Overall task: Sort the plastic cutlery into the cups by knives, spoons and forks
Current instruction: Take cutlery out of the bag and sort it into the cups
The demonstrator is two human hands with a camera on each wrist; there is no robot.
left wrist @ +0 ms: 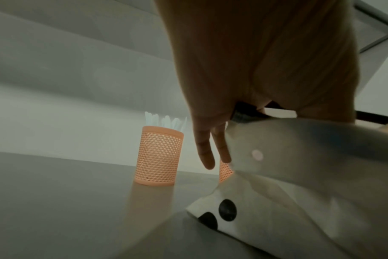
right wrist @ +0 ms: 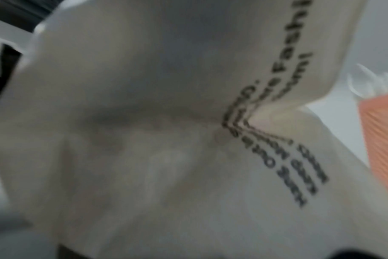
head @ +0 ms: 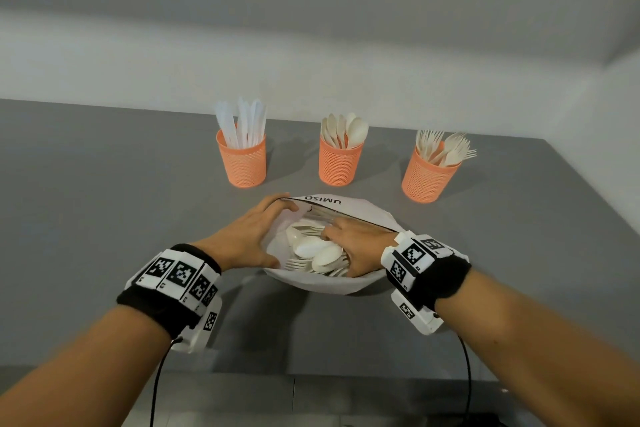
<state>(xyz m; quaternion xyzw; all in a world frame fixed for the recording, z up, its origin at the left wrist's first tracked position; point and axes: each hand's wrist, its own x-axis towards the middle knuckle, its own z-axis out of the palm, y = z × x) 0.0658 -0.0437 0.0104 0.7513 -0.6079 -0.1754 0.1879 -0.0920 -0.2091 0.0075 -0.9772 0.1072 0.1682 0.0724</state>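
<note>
My left hand point(head: 247, 236) holds the near-left rim of the white zip bag point(head: 360, 208) open, thumb and fingers curled on its edge. My right hand point(head: 356, 246) is inside among loose cream spoons and forks point(head: 317, 253); I can't tell its grip. Beyond, on the grey table point(head: 104, 184), stand three orange mesh cups: knife cup point(head: 242, 163), spoon cup point(head: 339, 161), fork cup point(head: 429, 177).
</note>
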